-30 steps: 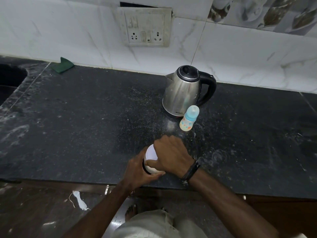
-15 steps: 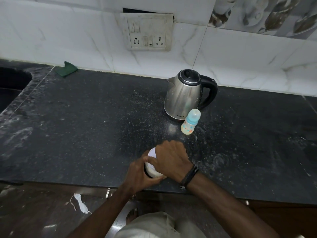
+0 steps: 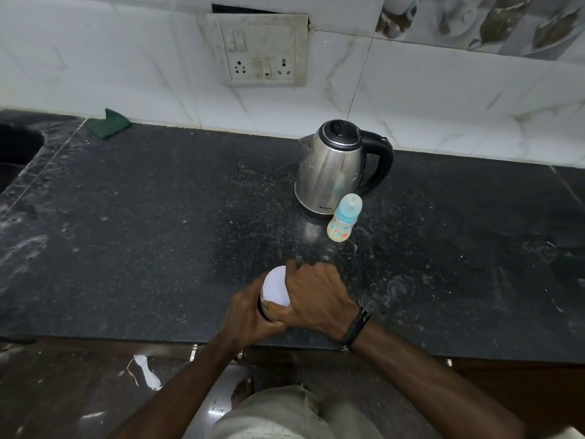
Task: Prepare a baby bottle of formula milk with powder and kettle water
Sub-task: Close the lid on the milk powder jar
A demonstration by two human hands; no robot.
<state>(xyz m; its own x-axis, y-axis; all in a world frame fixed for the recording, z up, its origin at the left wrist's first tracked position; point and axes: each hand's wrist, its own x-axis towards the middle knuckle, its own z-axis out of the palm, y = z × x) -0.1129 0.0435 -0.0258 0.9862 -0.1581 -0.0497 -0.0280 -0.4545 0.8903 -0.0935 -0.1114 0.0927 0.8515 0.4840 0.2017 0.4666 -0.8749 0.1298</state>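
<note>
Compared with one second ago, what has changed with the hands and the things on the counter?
Little changed. The right hand slid toward the right side of the jar's white lid, so more lid shows; it stays on it. The left hand keeps gripping the jar below. The kettle and baby bottle stayed in place, capped, untouched.
</note>
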